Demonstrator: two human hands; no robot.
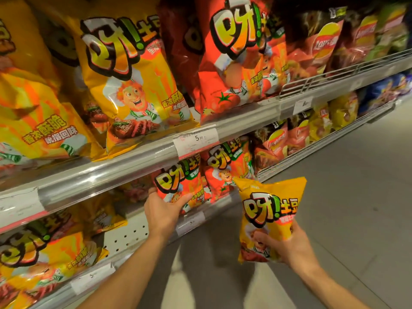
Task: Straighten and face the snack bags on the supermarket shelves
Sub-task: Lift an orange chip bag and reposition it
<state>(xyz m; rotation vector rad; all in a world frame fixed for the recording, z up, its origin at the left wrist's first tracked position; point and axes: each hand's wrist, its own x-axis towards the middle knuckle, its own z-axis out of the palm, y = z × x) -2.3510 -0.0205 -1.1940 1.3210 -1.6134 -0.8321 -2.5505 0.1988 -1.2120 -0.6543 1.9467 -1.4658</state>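
2 hands in view, 2 small bags being handled. Left hand [162,211] grips a small red bag [180,186] at the front of the middle shelf [196,217]: thumb across the bag's face, fingers wrapped behind its left edge, grip clamped on it. Bag stands about upright, logo facing out, lower part behind the hand. Right hand [287,246] holds a small yellow bag [269,210] out in the aisle, away from the shelves; grip clamped on the bag's lower right part, thumb on the front, fingers behind. Most of that bag sticks up above the grip, tilted a bit, top seal crimped.

Top shelf [111,168]: 2 big yellow bags [133,85] with a cartoon chef, then at least 1 big red bag [240,59] w/ tomato art; more bags of another brand further right. All glossy puffy foil-type plastic, pillow-shaped, seams crinkled.

Beside the gripped red bag, 1 more small red bag [227,172] stands to its right. Bottom left: a cluster of yellow bags [44,253], leaning, count unclear. Shelf fronts are clear shiny plastic strips with white price tags [196,139]; 1 reads 5.90. Bare shelf surface near the left forearm is white perforated metal [127,237]. Grey floor [356,197] on the right.
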